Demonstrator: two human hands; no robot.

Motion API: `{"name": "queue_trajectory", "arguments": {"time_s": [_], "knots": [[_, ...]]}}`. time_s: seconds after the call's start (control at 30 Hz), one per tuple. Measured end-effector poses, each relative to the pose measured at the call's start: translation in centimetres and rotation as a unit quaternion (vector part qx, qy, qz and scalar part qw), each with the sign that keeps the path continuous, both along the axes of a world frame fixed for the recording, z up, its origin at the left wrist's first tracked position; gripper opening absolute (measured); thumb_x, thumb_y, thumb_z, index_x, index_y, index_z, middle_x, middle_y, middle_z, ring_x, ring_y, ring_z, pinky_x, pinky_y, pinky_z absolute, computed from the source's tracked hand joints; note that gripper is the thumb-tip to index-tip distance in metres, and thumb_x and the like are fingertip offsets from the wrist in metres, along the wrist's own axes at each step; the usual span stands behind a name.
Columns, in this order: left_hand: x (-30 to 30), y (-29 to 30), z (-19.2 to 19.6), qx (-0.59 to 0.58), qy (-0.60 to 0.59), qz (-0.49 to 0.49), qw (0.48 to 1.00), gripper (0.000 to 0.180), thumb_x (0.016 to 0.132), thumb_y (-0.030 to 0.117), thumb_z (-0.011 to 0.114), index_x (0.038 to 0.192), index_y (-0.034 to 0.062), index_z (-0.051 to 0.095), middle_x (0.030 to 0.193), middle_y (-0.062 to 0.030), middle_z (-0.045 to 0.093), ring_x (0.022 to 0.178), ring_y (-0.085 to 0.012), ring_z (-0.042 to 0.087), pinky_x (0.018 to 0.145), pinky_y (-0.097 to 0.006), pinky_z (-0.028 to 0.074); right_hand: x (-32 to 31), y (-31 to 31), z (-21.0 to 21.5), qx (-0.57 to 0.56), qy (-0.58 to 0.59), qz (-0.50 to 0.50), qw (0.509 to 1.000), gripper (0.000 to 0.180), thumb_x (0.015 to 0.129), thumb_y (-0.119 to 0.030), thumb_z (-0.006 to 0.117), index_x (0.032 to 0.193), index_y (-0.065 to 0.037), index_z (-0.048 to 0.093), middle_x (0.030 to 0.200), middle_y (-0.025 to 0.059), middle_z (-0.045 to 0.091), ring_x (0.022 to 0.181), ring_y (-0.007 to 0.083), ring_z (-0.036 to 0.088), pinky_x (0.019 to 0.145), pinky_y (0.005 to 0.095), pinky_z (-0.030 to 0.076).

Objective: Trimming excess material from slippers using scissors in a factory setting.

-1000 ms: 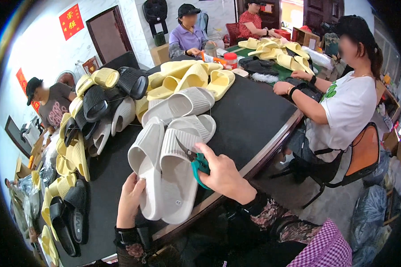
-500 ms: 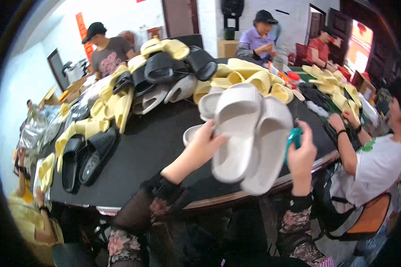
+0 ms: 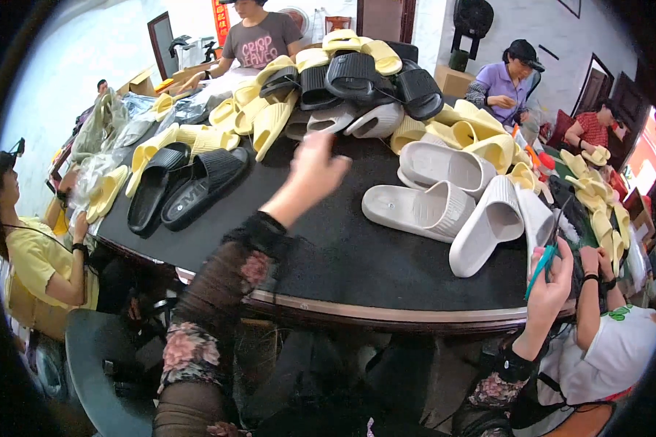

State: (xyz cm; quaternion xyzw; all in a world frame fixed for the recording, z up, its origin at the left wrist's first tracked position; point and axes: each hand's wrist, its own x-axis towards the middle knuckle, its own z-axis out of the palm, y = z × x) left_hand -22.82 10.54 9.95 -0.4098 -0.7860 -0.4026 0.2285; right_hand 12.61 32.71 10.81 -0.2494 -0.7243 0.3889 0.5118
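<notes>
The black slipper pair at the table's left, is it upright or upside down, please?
Upright: both black slippers show insoles, straps on top.

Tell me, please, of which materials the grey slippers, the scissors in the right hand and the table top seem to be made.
The grey slippers: probably matt moulded foam or soft plastic, judging by their ribbed straps and thick soles.
The scissors: likely plastic handles, from their even green colour; the thin, dark blades suggest metal.
The table top: smooth, dull, evenly black; perhaps rubber or laminate.
</notes>
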Motion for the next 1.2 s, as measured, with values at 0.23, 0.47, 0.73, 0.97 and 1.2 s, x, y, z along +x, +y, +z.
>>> {"name": "queue_trajectory", "arguments": {"time_s": [0.23,0.47,0.73,0.97,1.2], "knots": [[-12.0,-18.9,-2.5,-0.017,0.095,0.363,0.927,0.041,0.075,0.021,0.065,0.107,-0.0029,0.053,0.105,-0.0226,0.057,0.096,-0.0384,0.055,0.085,-0.043,0.044,-2.7,-4.2,1.2,0.001,-0.052,0.109,0.993,0.042,0.08,0.01,0.053,0.121,0.0,0.048,0.087,0.0057,0.06,0.079,0.0093,0.057,0.071,0.0214,0.047],[-18.1,-30.4,-4.4,0.004,-0.058,0.435,0.899,0.053,0.076,0.024,0.061,0.114,-0.0084,0.043,0.105,-0.0292,0.057,0.103,-0.039,0.055,0.089,-0.043,0.043,-3.9,-6.1,1.9,0.015,-0.116,0.173,0.978,0.046,0.073,0.008,0.062,0.117,0.001,0.05,0.084,0.0089,0.062,0.074,0.0104,0.059,0.069,0.0242,0.046],[-15.6,-24.5,-2.6,0.227,-0.34,0.279,0.869,0.062,0.08,0.016,0.057,0.133,0.0027,0.029,0.085,-0.0082,0.051,0.054,-0.0138,0.049,0.04,-0.025,0.037,-4.2,-7.5,2.8,0.054,-0.176,0.181,0.966,0.043,0.073,0.002,0.068,0.113,0.002,0.053,0.085,0.0088,0.064,0.078,0.0087,0.057,0.07,0.0238,0.046],[-15.8,-23.3,-3.6,0.158,-0.364,0.215,0.892,0.057,0.072,0.002,0.05,0.128,0.0088,0.049,0.069,-0.0065,0.056,0.052,-0.0148,0.051,0.041,-0.029,0.04,-4.1,-8.1,2.6,0.076,-0.207,0.173,0.96,0.042,0.071,-0.004,0.071,0.11,-0.001,0.055,0.077,0.0122,0.061,0.068,0.0145,0.058,0.064,0.0274,0.046],[-19.8,-25.6,-6.1,-0.02,-0.071,0.297,0.952,0.03,0.074,0.021,0.061,0.097,0.0022,0.067,0.088,-0.0197,0.066,0.082,-0.0304,0.064,0.077,-0.035,0.048,-4.3,-8.6,2.7,0.119,-0.233,0.162,0.952,0.041,0.071,-0.014,0.072,0.108,-0.005,0.058,0.08,0.0158,0.063,0.073,0.0325,0.061,0.066,0.0368,0.047]]}}
